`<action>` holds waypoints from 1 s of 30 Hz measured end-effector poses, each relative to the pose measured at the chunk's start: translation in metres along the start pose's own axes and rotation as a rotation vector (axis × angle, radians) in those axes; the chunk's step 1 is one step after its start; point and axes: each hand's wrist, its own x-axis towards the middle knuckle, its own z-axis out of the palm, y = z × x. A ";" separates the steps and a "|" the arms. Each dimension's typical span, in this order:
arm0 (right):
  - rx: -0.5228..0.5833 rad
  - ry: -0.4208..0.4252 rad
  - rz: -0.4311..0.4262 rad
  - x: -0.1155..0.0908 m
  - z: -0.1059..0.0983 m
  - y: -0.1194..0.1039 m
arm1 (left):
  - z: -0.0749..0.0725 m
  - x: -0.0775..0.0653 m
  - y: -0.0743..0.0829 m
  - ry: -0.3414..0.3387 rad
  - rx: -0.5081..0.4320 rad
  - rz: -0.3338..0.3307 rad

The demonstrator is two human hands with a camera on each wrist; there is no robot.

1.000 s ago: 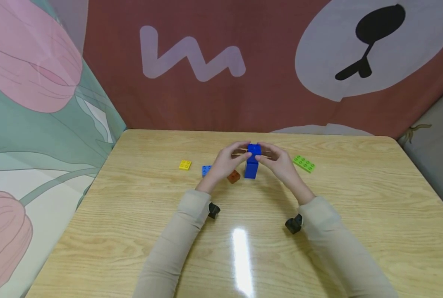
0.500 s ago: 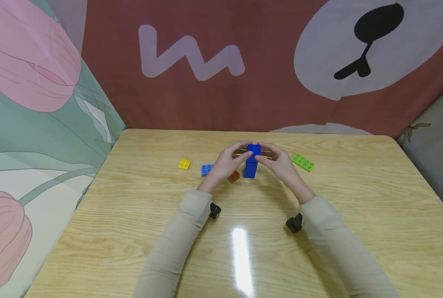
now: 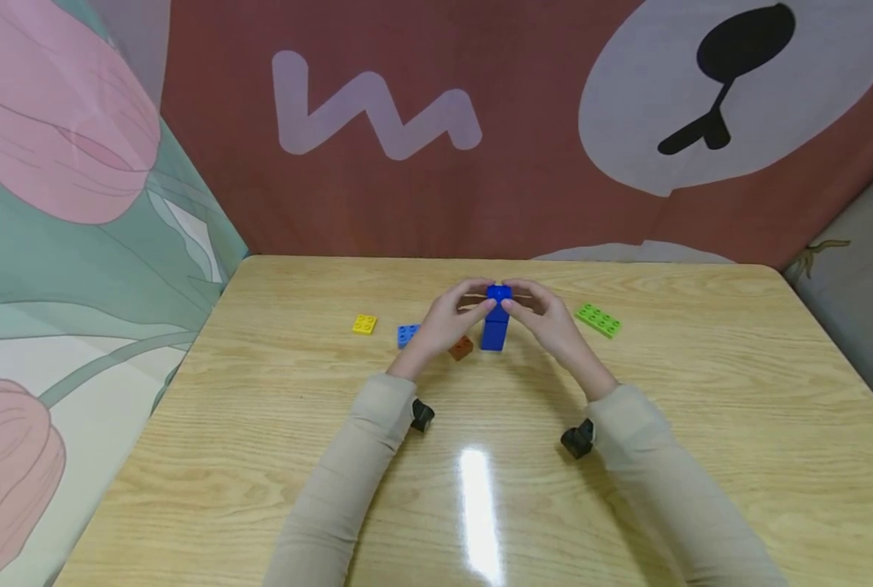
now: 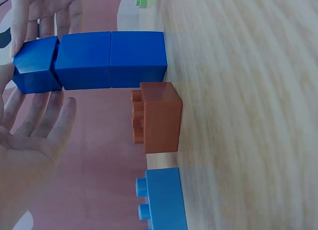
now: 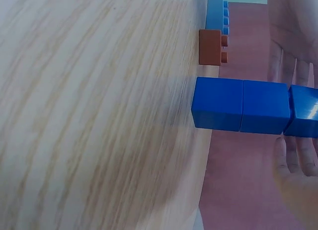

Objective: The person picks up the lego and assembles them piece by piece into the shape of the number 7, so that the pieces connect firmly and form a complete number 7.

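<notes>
A tower of three dark blue toy building blocks (image 3: pixel 494 334) stands upright on the table, its lower two pressed flush together. The top blue block (image 4: pixel 36 65) sits slightly tilted, with a thin gap beneath it in both wrist views. My left hand (image 3: pixel 443 320) holds that top block from the left, thumb on its near face and fingers reaching behind. From the right, my right hand (image 3: pixel 557 326) pinches the same block in mirror fashion. Beside the tower's foot lies a brown block (image 4: pixel 163 118) with studs up, partly behind the left hand in the head view.
Left of the brown block are a lighter blue block (image 3: pixel 407 335) and a flat yellow block (image 3: pixel 365 324). A long green block (image 3: pixel 598 320) lies to the right. The wooden table (image 3: pixel 319 456) ends at a printed cloth backdrop (image 3: pixel 524 196).
The top block has shifted very slightly to the left, and the right thumb sits a little higher on it. Both hands keep their hold; the other blocks lie where they were.
</notes>
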 end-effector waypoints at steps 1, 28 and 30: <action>0.004 0.000 0.000 0.000 0.000 0.001 | 0.000 0.000 0.000 -0.002 -0.002 -0.004; -0.001 -0.017 0.036 0.002 -0.003 -0.003 | -0.006 0.000 0.004 -0.076 -0.043 -0.059; -0.006 -0.019 0.036 0.002 -0.004 -0.003 | -0.006 0.000 0.003 -0.078 -0.048 -0.051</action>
